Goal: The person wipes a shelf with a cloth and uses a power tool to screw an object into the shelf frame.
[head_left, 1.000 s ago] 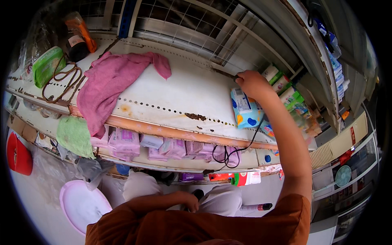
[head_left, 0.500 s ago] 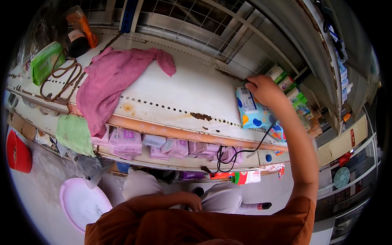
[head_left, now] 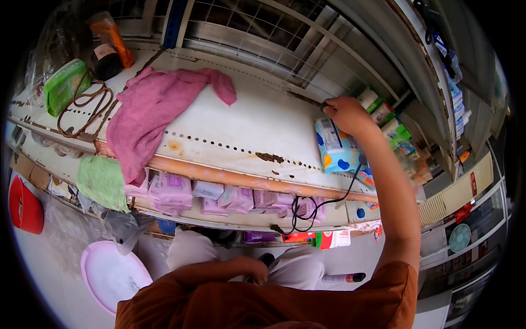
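Observation:
My right hand [head_left: 349, 116] reaches over the white shelf [head_left: 246, 123] to its back right. Its fingers are pinched round a small dark object [head_left: 327, 106] that I cannot identify. Just beneath the hand lies a blue, soft pack of wipes [head_left: 334, 147] with coloured spots. A black cable [head_left: 349, 189] runs from beside my right forearm over the shelf's front edge and hangs in loops. My left hand [head_left: 256, 270] rests low at my lap, fingers curled; something dark shows beside it, and what it grips, if anything, is hidden.
A pink cloth [head_left: 156, 104] drapes over the shelf edge, beside a green cloth [head_left: 101, 182]. Left stand a green pack [head_left: 64, 88] and a brown cord [head_left: 82, 101]. Rolls and packs [head_left: 382, 113] crowd the right end. Purple packs [head_left: 170, 192] fill the lower shelf. A basin [head_left: 114, 274] stands on the floor.
My right hand has shifted slightly left and up along the back of the shelf, its fingers still pinched. My left hand has barely moved.

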A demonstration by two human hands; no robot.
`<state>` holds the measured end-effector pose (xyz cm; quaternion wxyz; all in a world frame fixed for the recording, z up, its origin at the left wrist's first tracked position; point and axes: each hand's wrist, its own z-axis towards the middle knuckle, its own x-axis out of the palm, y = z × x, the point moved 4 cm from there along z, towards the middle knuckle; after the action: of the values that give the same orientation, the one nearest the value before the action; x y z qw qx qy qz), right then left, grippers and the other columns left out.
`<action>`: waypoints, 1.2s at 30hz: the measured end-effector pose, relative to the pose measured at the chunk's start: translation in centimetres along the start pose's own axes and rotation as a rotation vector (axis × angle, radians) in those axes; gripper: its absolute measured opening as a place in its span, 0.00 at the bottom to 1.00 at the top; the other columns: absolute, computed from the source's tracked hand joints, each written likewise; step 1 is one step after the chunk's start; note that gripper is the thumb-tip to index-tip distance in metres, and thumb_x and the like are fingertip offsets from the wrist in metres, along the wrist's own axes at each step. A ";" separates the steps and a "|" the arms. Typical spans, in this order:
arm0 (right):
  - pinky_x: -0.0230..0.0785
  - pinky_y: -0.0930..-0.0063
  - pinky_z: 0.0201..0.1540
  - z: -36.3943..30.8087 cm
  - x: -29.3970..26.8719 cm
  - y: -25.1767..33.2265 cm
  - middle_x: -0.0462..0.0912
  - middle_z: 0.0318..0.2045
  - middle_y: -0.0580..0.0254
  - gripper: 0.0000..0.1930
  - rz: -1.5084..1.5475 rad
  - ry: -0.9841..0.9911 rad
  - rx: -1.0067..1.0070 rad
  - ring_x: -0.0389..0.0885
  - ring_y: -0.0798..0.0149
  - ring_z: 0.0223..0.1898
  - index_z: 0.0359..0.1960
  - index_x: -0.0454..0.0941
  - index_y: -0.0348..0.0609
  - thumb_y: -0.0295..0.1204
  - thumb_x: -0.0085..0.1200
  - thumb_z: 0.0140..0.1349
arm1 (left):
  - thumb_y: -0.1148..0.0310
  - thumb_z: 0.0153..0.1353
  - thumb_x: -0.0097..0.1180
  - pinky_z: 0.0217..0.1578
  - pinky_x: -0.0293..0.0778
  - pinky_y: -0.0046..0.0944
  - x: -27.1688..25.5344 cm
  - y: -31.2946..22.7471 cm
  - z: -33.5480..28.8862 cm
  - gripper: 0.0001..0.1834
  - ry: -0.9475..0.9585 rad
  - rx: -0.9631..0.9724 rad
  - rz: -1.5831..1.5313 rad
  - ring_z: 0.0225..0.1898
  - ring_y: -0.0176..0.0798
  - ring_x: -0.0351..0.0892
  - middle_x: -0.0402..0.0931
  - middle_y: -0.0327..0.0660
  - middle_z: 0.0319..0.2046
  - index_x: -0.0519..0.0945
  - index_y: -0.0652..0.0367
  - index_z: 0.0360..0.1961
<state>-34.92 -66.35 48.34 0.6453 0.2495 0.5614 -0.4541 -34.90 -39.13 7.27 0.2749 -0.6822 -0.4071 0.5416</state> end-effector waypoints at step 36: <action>0.70 0.58 0.47 3.0 -0.2 2.3 0.78 0.43 0.52 0.15 -0.179 0.110 0.057 0.76 0.48 0.44 0.40 0.77 0.42 0.39 0.46 0.59 | 0.57 0.51 0.55 0.30 0.69 0.44 -0.2 0.7 -1.2 0.15 -0.090 -0.080 -0.044 0.29 0.42 0.76 0.79 0.41 0.28 0.80 0.52 0.38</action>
<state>-31.38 -67.71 48.87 0.5628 0.2413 0.6029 -0.5114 -33.59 -39.57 7.13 0.2406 -0.6585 -0.4555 0.5487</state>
